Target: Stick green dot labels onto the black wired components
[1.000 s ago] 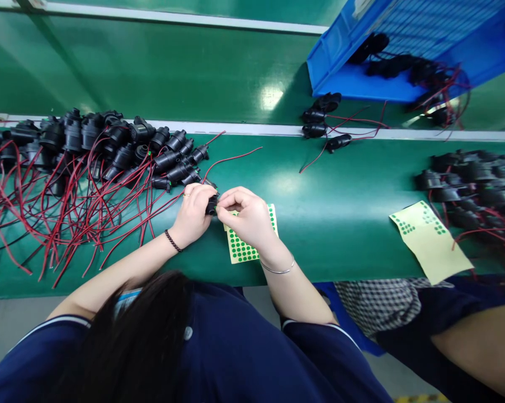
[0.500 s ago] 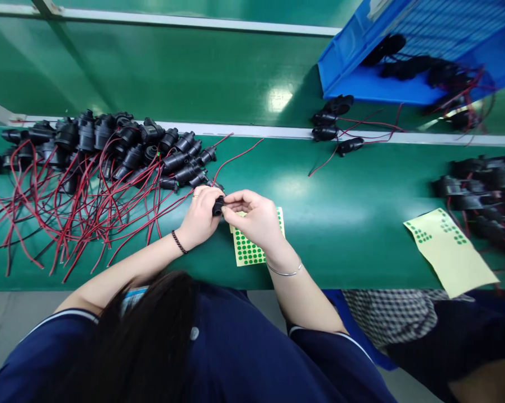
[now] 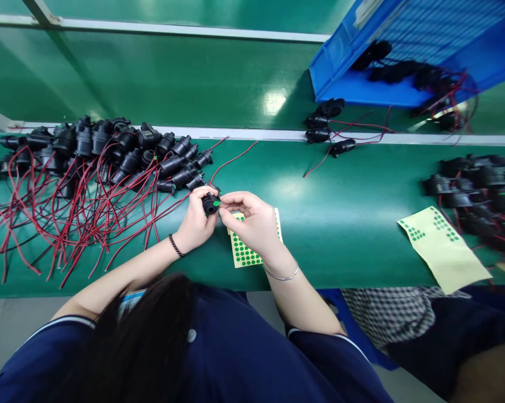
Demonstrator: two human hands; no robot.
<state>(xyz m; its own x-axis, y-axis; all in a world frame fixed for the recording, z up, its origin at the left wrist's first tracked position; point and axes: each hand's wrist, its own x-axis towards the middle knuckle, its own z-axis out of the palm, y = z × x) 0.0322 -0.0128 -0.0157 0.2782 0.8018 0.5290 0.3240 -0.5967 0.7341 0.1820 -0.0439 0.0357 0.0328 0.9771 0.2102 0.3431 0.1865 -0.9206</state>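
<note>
A few small black plastic parts with red wires (image 3: 407, 70) are seen inside the tilted blue plastic crate (image 3: 340, 61); three more lie just outside it. One small round black part (image 3: 211, 204), with one green dot on it, is held tight in the left hand (image 3: 197, 221) above the green table (image 3: 340, 218). It is pinched by the right hand (image 3: 252, 224) over a yellow sheet of green dot stickers (image 3: 246, 252).

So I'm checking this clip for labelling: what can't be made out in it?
- Part in the left hand: its body and wire exit are hidden by the fingers.
- Sticker sheet: its middle is hidden by the right hand.
- Pile at right: blurred, cut by the frame edge.
- Bin: cut off at the top; the parts in it are blurred.
</note>
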